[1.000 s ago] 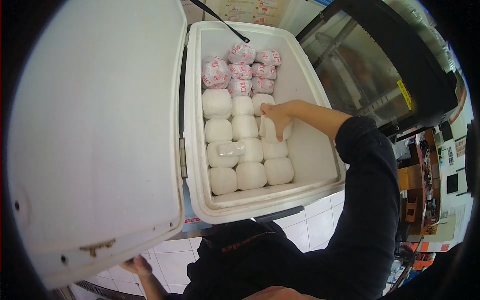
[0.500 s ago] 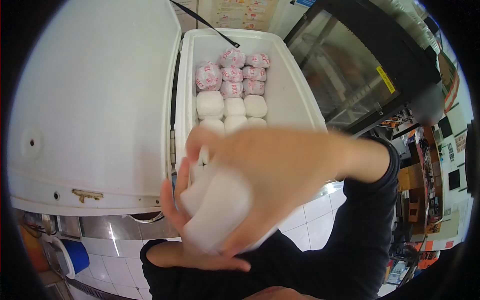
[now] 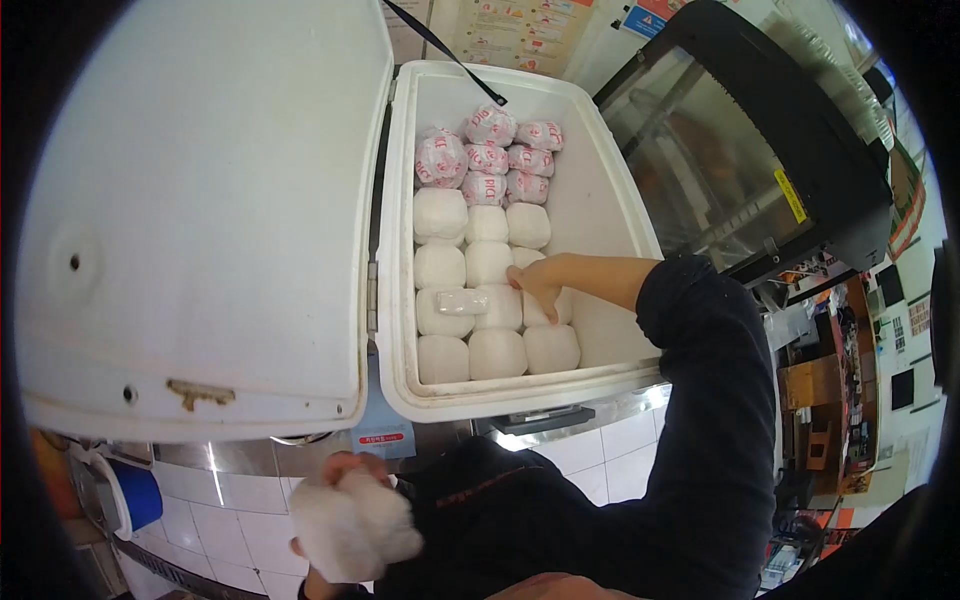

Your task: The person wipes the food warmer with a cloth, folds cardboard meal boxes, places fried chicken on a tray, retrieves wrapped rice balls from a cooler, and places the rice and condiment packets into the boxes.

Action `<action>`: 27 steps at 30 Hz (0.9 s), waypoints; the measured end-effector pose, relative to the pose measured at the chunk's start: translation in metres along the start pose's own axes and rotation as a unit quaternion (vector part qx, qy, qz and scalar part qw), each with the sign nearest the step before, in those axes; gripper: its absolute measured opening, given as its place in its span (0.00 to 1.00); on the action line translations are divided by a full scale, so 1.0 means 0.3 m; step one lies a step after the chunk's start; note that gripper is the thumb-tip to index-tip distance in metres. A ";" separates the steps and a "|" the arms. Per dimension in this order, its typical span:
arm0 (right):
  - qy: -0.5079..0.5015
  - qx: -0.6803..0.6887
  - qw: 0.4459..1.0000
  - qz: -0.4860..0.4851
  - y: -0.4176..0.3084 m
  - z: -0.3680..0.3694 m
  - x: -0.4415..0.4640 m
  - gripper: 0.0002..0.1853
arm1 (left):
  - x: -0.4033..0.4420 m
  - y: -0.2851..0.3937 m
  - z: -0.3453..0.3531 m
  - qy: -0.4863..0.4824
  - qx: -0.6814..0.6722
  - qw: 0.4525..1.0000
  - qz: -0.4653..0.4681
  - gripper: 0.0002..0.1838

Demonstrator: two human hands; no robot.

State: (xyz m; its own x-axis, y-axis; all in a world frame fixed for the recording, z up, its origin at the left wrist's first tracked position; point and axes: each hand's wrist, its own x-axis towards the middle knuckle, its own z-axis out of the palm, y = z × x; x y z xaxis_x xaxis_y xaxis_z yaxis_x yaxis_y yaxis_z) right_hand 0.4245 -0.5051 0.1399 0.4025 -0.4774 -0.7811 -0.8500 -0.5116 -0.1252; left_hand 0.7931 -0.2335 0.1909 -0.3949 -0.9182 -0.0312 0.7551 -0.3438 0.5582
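Note:
My left hand (image 3: pixel 360 465), low at the front, is closed round white paper-wrapped bundles (image 3: pixel 355 528), apparently two pressed together; most of its fingers are hidden behind them. Inside the open white cooler box (image 3: pixel 625 210), my right hand (image 3: pixel 540 282) reaches down with fingers and thumb round a white wrapped bundle (image 3: pixel 550 310) in the right column. Rows of similar plain white bundles (image 3: pixel 441 267) fill the near part of the box. Behind them are several bundles in red-printed paper (image 3: pixel 486 158). A small clear packet (image 3: pixel 462 302) lies on top of the white ones.
The box's big lid (image 3: pixel 200 200) stands open on the left. A black strap (image 3: pixel 445 48) hangs over the far rim. To the right is a black-framed glass cabinet (image 3: pixel 700 150). A blue and white bucket (image 3: pixel 135 490) is at lower left, near the tiled floor (image 3: pixel 230 540).
Both hands were together on a white bundle before the box. My right hand has moved away into the box, while my left has drawn down and left with the white bundles.

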 end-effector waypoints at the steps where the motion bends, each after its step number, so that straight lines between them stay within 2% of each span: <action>1: 0.017 0.009 1.000 -0.017 -0.008 -0.013 -0.010 0.34 | -0.032 0.049 -0.094 0.091 0.257 0.952 -0.142 0.34; 3: -0.168 -0.147 0.974 0.037 -0.098 -0.121 -0.064 0.43 | -0.051 0.065 -0.163 0.166 0.488 0.813 -0.270 0.22; 4: -0.172 -0.143 0.974 0.040 -0.113 -0.143 -0.074 0.43 | -0.057 0.059 -0.172 0.212 0.398 0.872 -0.188 0.22; 6: -0.324 -0.140 0.934 0.055 -0.122 -0.158 -0.080 0.48 | -0.071 0.057 -0.181 0.296 0.198 0.934 -0.020 0.23; 8: -0.302 -0.083 0.949 0.025 -0.135 -0.080 -0.077 0.48 | -0.074 0.073 -0.185 0.357 -0.013 0.922 0.152 0.23; 10: -0.278 -0.031 0.960 0.000 -0.147 -0.026 -0.092 0.47 | -0.044 0.107 -0.188 0.375 -0.122 0.889 0.232 0.23; 11: -0.254 0.010 0.967 0.021 -0.151 -0.011 -0.102 0.47 | -0.001 0.150 -0.185 0.172 -0.025 0.957 0.231 0.24; 13: -0.231 0.048 0.971 0.039 -0.126 0.021 -0.118 0.47 | 0.027 0.201 -0.160 0.017 0.021 0.979 0.203 0.26; 14: -0.186 0.109 0.976 0.031 -0.085 0.051 -0.126 0.48 | 0.041 0.227 -0.147 -0.059 0.047 0.979 0.190 0.27; 15: -0.159 0.143 0.976 0.029 -0.082 0.054 -0.132 0.49 | 0.057 0.228 -0.098 -0.064 0.008 0.984 0.165 0.28; 16: -0.132 0.176 0.975 0.025 -0.080 0.054 -0.139 0.49 | 0.093 0.259 -0.053 -0.116 0.027 0.987 0.111 0.27; 18: -0.265 0.059 0.957 0.097 -0.154 -0.014 -0.166 0.48 | 0.165 0.322 0.037 -0.219 0.084 0.972 0.007 0.26; 19: -0.261 0.062 0.958 0.097 -0.175 -0.028 -0.185 0.48 | 0.184 0.273 0.130 -0.218 0.055 0.968 0.108 0.24; 22: -0.216 0.028 0.969 0.115 -0.211 -0.070 -0.262 0.44 | 0.165 0.209 0.230 -0.188 0.075 0.955 0.216 0.22; 23: -0.156 0.033 0.984 0.083 -0.212 -0.087 -0.298 0.45 | 0.160 0.175 0.256 -0.095 0.058 0.964 0.241 0.21; 24: -0.094 0.036 0.994 0.050 -0.216 -0.109 -0.343 0.46 | 0.166 0.158 0.266 -0.055 0.049 0.964 0.255 0.21; 25: 0.051 0.060 0.997 0.004 -0.214 -0.126 -0.416 0.47 | 0.172 0.140 0.277 -0.014 0.041 0.962 0.269 0.21; 26: 0.192 0.081 0.977 -0.044 -0.219 -0.142 -0.505 0.48 | 0.177 0.122 0.288 0.026 0.034 0.959 0.281 0.21; 27: 0.290 0.094 0.946 -0.114 -0.238 -0.161 -0.592 0.50 | 0.174 0.120 0.296 0.077 0.116 0.952 0.272 0.24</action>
State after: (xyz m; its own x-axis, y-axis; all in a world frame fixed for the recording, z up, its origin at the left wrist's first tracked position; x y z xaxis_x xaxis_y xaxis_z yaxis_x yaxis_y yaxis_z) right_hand 0.4301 -0.4182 0.3173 0.6553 -0.7091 -0.2605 -0.7418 -0.5388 -0.3994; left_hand 0.7532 -0.2763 0.2829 0.1163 -0.9723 0.2028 0.6829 0.2265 0.6945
